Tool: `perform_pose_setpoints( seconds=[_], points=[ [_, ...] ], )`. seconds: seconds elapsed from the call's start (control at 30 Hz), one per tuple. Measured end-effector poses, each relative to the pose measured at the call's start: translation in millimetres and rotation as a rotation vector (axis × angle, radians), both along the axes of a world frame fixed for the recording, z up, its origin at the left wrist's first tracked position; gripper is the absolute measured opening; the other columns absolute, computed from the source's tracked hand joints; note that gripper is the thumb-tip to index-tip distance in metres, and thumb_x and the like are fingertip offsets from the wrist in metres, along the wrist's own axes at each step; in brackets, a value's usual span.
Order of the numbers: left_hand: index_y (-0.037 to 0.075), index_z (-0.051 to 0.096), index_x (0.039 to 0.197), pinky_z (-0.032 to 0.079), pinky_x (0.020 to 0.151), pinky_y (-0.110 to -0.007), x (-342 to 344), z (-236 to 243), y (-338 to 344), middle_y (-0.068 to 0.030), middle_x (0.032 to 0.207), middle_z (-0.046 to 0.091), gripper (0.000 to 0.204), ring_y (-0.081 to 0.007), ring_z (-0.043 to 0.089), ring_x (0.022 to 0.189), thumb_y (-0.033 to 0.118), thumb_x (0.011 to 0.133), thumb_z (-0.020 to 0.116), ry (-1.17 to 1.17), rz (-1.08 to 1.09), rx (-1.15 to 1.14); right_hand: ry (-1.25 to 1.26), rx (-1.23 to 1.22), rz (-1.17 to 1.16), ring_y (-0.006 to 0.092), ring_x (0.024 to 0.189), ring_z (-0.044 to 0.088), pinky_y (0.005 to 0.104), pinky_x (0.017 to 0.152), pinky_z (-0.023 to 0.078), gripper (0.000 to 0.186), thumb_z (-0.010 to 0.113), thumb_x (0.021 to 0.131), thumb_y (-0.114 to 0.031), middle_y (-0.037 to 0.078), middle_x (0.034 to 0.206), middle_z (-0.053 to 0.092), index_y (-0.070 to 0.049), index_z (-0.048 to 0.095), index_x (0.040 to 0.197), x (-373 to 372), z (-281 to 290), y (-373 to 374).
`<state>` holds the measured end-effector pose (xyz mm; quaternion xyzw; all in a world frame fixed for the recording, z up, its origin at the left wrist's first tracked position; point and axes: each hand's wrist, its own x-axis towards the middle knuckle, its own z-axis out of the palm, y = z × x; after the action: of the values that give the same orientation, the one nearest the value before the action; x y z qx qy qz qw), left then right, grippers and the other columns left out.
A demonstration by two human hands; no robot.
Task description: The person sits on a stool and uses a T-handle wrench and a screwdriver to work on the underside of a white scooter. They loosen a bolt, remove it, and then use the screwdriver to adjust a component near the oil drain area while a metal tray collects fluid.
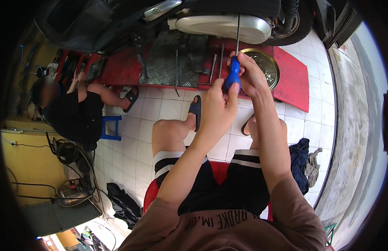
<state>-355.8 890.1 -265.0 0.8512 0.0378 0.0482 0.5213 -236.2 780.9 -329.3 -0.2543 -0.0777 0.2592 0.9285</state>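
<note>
Far left, another person (72, 111) sits low on a blue stool (111, 127), bent toward the red lift ramp (292, 79), hands up at its edge, close in, it seems, to reach the machine's underside. Cables and a dark rag (125, 205) lie on the white tiled floor (131, 150) behind that person.

Moving across: on the ramp's chequered metal plate (160, 62) lie a few long steel tools (215, 65), laid out side by side within arm's reach. Above them sits the scooter's silver engine cover (227, 25).

Now the centre. The left hand (217, 108) is closed around the lower part of the blue-handled screwdriver (232, 77), thumb pressed up along the handle, probably to steady it. Just right of it, the right hand (252, 75) is clamped on the top of the same handle, fingers curled over the grip. The thin shaft runs straight up to the engine cover, so the tool stands nearly upright, tip against the scooter; two hands on it suggest pressure plus turning.

Behind the right hand, a round brass-coloured tray (267, 67) rests on the ramp, handy for loose parts. Further right, a dark blue cloth (300, 161) and a grey rag (313, 165) lie on the floor.
</note>
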Motion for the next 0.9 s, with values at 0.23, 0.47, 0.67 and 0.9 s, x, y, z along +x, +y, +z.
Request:
perform_pose_setpoints(
  seconds=[0.23,0.47,0.67,0.9],
  points=[
    [-0.001,0.052,0.112,0.035,0.052,-0.025,-1.4,-5.7,15.4,-0.0084,0.081,0.057,0.036,-0.0098,0.045,0.058,0.031,0.104,0.038,0.381,-0.023,-1.13,-0.088,0.09,0.142,0.0013,0.057,0.045,0.0149,0.053,0.041,0.032,0.065,0.091,-0.014,0.01,0.097,0.065,0.003,0.057,0.117,4.0,-4.0,-1.8],
    [0.001,0.048,0.113,0.034,0.044,-0.021,3.9,-14.2,-6.7,-0.0071,0.079,0.055,0.031,-0.0071,0.045,0.052,0.03,0.104,0.042,-0.184,0.057,-0.415,-0.005,0.032,0.046,0.0047,0.06,0.051,0.017,0.063,0.047,0.028,0.065,0.091,-0.016,0.013,0.095,0.069,0.003,0.062,0.111,3.1,-3.5,1.4],
    [0.002,0.047,0.119,0.027,0.046,-0.022,0.7,-6.8,2.3,-0.0042,0.075,0.047,0.055,-0.008,0.033,0.051,0.048,0.104,0.02,0.255,0.041,-1.035,-0.16,0.003,0.203,0.0011,0.056,0.046,0.0164,0.062,0.046,0.034,0.063,0.093,-0.015,0.009,0.106,0.068,0.001,0.056,0.122,-3.0,-0.6,0.9],
    [-0.003,0.046,0.119,0.041,0.049,-0.021,-0.7,-26.4,-8.7,-0.0091,0.082,0.057,0.04,-0.01,0.053,0.057,0.033,0.105,0.037,-0.254,0.144,-0.011,-0.098,-0.274,0.04,0.0013,0.055,0.051,0.0146,0.05,0.042,0.018,0.075,0.085,-0.021,-0.004,0.071,0.06,-0.006,0.064,0.085,-6.1,8.3,4.9]
  ],
)
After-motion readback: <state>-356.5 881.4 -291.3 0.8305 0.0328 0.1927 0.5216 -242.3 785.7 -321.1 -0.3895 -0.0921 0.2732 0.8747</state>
